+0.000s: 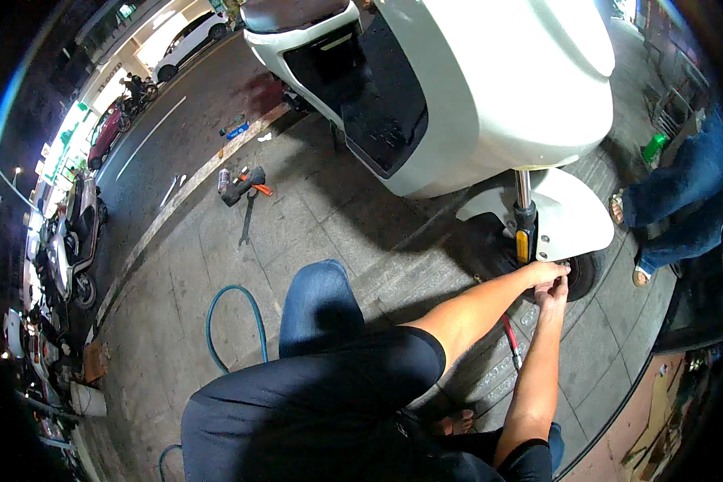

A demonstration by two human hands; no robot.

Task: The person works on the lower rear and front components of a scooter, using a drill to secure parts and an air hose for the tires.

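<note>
A white scooter (490, 88) stands in front of me, its front wheel (584, 277) half under a white mudguard (574, 217). Above the wheel runs a fork leg (524, 205) with a chrome tube and a yellow mark. My left hand (545, 274) and my right hand (553, 294) meet at the lower part of this wheel, near its hub. Fingers of both are bent and close together, pinching at something small that they cover. Just below them, a red hose end (511, 333) with a metal fitting lies on the pavement.
A teal hose (234, 291) curls by my knee. Left of the scooter lie a dark power tool (243, 186), a wrench (248, 218) and a can (223, 178). Near the curb is a blue item (238, 130). A person in jeans (679, 181) stands at right. Scooters (76, 241) line the road.
</note>
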